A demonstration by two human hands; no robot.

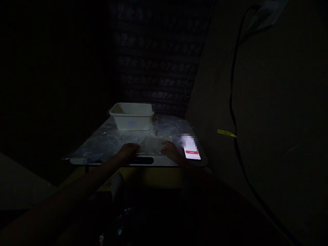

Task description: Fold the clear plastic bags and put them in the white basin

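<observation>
A sheet-like piece of clear plastic (150,146) stretches between my two hands above the near part of a small white table (77,161). At its left edge my left hand (127,151) is closed, the fingertips pinching the plastic. My right hand (171,151) pinches the opposite edge, thumb and fingers together. Whether the piece is a bag or a single sheet I cannot tell in the dim light. More crinkled clear plastic (102,138) lies spread over the tabletop around and beyond my hands.
A cream plastic tub (132,122) stands at the back of the table. To the right of my right hand lies a lit phone (192,155). A dark slot (140,160) is cut near the front edge. A black cable (232,102) with a yellow tag hangs along the right wall.
</observation>
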